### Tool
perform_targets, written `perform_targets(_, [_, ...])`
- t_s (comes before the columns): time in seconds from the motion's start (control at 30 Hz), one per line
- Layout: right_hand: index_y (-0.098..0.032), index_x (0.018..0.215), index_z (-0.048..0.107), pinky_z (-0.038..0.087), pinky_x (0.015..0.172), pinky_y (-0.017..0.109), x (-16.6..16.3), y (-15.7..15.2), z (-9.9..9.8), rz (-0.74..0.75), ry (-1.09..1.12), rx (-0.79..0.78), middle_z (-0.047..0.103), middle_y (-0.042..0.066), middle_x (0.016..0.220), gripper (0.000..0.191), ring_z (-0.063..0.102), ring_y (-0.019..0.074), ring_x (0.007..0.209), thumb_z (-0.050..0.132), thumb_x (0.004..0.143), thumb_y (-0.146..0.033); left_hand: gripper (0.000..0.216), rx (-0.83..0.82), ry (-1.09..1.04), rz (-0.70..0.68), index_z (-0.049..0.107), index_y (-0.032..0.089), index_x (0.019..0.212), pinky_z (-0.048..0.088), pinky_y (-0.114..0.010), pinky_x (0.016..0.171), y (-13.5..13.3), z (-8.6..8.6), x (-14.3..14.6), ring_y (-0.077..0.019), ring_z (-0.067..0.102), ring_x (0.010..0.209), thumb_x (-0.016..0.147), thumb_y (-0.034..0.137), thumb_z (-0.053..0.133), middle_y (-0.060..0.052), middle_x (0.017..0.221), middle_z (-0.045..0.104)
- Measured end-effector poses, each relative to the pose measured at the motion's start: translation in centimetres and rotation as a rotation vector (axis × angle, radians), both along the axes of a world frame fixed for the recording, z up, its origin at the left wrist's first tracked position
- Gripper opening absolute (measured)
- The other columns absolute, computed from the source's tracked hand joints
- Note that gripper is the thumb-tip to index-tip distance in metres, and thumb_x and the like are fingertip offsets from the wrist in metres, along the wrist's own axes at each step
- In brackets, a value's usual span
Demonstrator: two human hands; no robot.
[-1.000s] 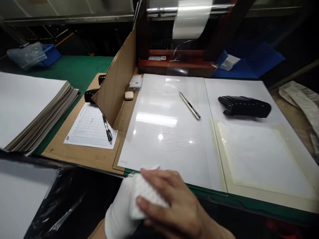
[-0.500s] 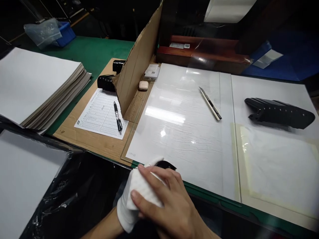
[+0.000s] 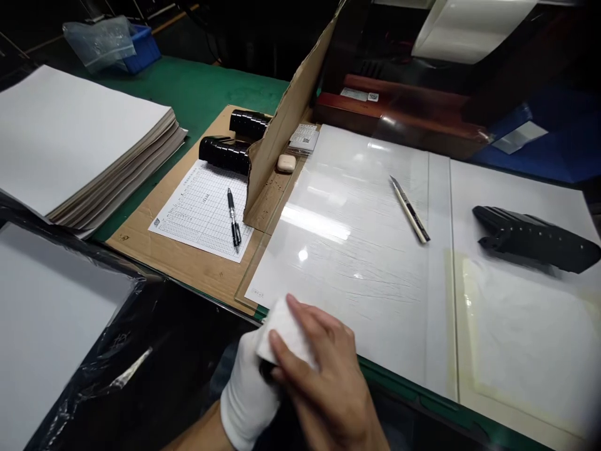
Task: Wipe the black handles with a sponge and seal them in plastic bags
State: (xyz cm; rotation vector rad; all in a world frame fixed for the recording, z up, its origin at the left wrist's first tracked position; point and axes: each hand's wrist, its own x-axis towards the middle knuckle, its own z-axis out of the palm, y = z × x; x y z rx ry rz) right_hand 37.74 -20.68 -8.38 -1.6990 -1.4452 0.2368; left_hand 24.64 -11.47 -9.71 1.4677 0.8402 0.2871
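My left hand (image 3: 248, 391), in a white glove, is at the front edge of the table with its fingers largely hidden. It is closed around a black piece (image 3: 267, 368), of which only a small dark part shows. My bare right hand (image 3: 323, 369) is closed on a folded white wipe (image 3: 286, 332) and presses it over that piece. Beyond the hands, a utility knife (image 3: 409, 210) with its blade out lies on the glass-covered white sheet (image 3: 347, 300). A black ridged part with a row of small holes (image 3: 535, 238) rests at the right.
A tall stack of white sheets (image 3: 84, 138) stands on the left. An upright cardboard divider (image 3: 291, 106) rises mid-table, with glossy black parts (image 3: 225, 153), a printed form (image 3: 197, 207) and a pen (image 3: 233, 219) beside it. A blue bin (image 3: 145, 49) sits behind.
The hands have turned and shifted slightly while staying together. The wipe now sits higher on the piece, and the black end that stuck out beyond my fingers is covered. The view has swung a little left.
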Motion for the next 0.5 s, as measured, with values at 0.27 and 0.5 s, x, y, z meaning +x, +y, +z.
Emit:
perform_targets(0.27, [-0.027,0.142,0.056,0.045,0.101,0.059,0.5,1.6,0.0,-0.067,0.074,-0.019,0.044,0.012,0.156,0.049,0.045,0.0307,0.135,0.053,0.098,-0.006,0.041,0.109,0.008,0.092,0.067,0.025,0.133,0.053,-0.032,0.103,0.8,0.5,-0.5,-0.0297,0.068,0.119,0.093,0.029,0.067,-0.009,0.128,0.072])
perform_targets(0.5, [-0.029,0.126,0.069,0.029,0.119,0.062,8.1,10.7,2.5,-0.203,0.434,-0.037,0.046,0.007,0.155,0.043,0.035,0.0289,0.147,0.073,0.089,-0.051,0.034,0.182,0.016,0.135,0.070,0.027,0.126,0.055,-0.029,0.102,1.3,3.2,-0.4,-0.0248,0.072,0.111,0.092,0.033,0.070,-0.004,0.120,0.076])
